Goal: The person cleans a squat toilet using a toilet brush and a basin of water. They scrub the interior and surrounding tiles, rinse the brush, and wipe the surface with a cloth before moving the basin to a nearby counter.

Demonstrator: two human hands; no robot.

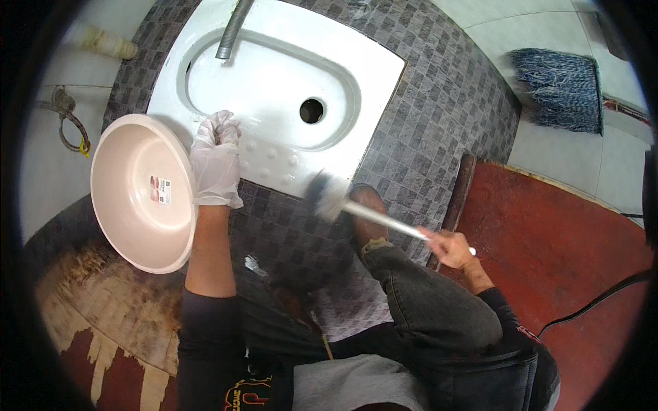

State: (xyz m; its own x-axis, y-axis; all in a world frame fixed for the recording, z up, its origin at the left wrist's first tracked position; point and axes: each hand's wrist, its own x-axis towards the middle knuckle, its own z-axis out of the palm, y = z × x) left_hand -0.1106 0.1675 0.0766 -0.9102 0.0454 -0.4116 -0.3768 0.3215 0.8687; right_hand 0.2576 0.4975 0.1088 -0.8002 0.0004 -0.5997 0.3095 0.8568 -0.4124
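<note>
My left hand (218, 159), in a thin translucent glove, is curled over the near left rim of a white squat toilet (375, 67), beside a pale pink plastic basin (123, 205). Whether its fingers hold anything is hidden. My bare right hand (450, 248) grips the white handle of a toilet brush (380, 218). The brush head is blurred and hovers at the toilet's near edge, by my shoe (367, 205). A grey corrugated hose (234, 31) ends over the toilet's bowl, left of the dark drain hole (311, 111).
A blue string mop (560, 90) leans at the right wall. A raised sill (460, 190) borders the red floor (545, 231), where a black cable (591, 305) lies. At left are a wall pipe (110, 43) and a looped hose (67, 123).
</note>
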